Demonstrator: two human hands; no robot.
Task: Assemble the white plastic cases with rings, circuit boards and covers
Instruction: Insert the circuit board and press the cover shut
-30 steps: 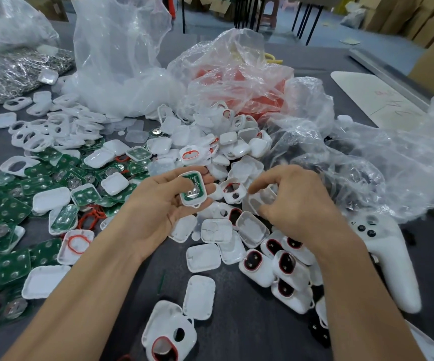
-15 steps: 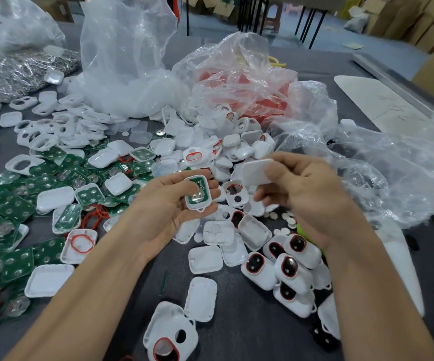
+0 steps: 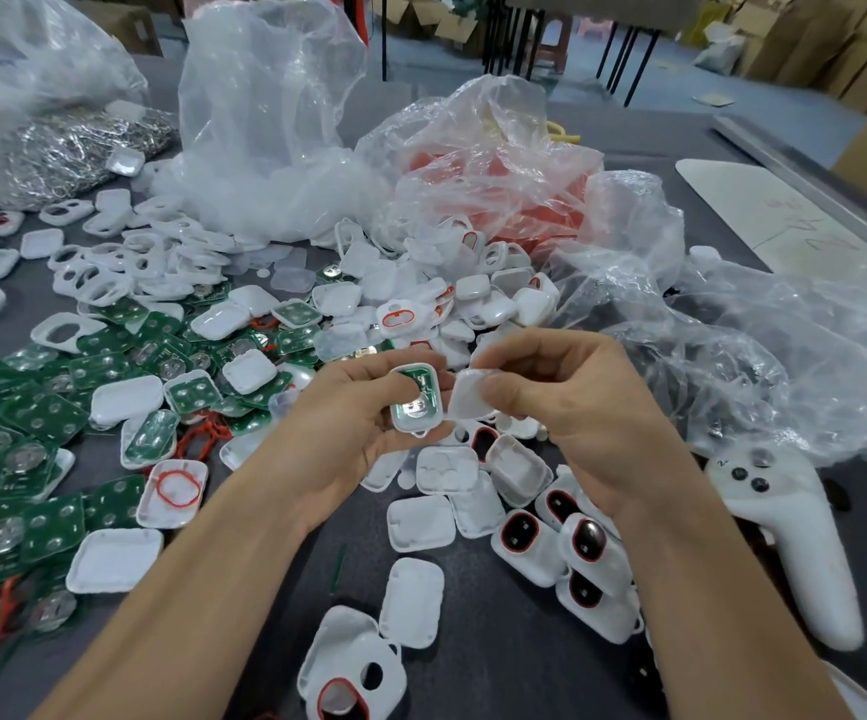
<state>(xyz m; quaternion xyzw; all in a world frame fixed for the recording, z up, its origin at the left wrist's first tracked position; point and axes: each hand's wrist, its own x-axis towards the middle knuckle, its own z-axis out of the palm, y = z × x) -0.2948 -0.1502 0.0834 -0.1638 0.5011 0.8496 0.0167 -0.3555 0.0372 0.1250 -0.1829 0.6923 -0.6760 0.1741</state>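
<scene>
Right at the centre, an open white case (image 3: 415, 427) with a green circuit board (image 3: 419, 379) seated in it is held face up above the surface (image 3: 478, 667). The left grip (image 3: 358, 433) curls round it, fingers behind and thumb lying across the upper part of the board. Just beside it on the right, almost touching its edge, a white cover (image 3: 465, 402) hangs tilted, pinched between the thumb and fingertips of the right grip (image 3: 592, 413). I cannot tell whether a ring already sits in this case. The step in hand looks like closing the case, and several things could spoil it. The cover comes in at an angle, so one edge may catch first and leave the far side proud. The left thumb rests where the cover must land, and if it lifts late the board could shift or tip in its seat. The pinch on the cover is light, and a slip would drop it among the loose covers (image 3: 421, 522) directly below, where it would be hard to tell apart. Closed cases with red rings (image 3: 524, 543) lie near the right wrist and a sweep of the forearm could scatter them. Farther left spreads a heap of spare boards (image 3: 57, 407), with clear plastic bags (image 3: 275, 122) behind and a white controller (image 3: 784, 537) at the right.
</scene>
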